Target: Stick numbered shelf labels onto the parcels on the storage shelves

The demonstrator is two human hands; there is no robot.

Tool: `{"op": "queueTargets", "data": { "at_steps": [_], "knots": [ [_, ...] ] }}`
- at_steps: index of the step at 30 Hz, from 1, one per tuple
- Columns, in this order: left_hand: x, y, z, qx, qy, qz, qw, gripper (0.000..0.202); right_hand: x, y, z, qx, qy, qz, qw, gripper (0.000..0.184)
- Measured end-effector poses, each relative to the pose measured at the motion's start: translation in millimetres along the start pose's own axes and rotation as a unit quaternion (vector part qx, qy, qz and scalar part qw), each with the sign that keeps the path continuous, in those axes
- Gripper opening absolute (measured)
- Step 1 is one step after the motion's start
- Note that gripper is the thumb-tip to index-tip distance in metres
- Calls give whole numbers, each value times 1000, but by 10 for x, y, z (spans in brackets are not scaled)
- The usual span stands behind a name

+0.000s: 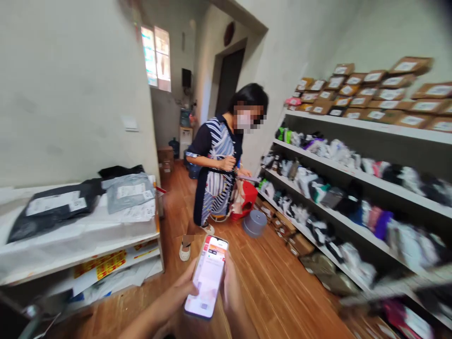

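Note:
A smartphone (208, 278) with a lit screen is held upright in front of me, low in the middle of the view. My left hand (183, 285) grips its left side, with the thumb lying over the lower left of the screen. Along the right edge of the phone, my right hand (230, 278) is wrapped round it; most of its fingers are hidden behind. The screen shows an orange banner near the top and pale content below, too small to read.
Another person (221, 165) stands ahead, holding something flat. On the left table (10, 254) lie a black parcel bag (52, 209) and a grey parcel bag (129, 190). Shelves (370, 125) with boxes and bagged goods line the right. A grey round stool (254, 223) and red container (249, 200) stand on the floor.

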State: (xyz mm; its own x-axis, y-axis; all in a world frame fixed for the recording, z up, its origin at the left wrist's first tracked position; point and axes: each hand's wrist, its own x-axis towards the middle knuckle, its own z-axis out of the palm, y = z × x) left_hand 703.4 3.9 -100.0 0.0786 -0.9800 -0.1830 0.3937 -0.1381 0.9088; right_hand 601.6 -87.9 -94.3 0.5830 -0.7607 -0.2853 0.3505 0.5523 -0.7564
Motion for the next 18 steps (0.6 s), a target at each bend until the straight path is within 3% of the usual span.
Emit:
{"op": "queueTargets", "data": {
  "at_steps": [7, 12, 18],
  "knots": [
    [-139, -269, 197, -136, 92, 109, 980, 81, 33, 301, -161, -36, -129, 108, 985, 51],
    [-476, -514, 367, -172, 189, 177, 951, 83, -162, 351, -161, -95, -250, 207, 941, 55],
    [-945, -740, 661, -203, 301, 169, 916, 89, -522, 325, 8, -86, -298, 246, 918, 39]
  ]
}}
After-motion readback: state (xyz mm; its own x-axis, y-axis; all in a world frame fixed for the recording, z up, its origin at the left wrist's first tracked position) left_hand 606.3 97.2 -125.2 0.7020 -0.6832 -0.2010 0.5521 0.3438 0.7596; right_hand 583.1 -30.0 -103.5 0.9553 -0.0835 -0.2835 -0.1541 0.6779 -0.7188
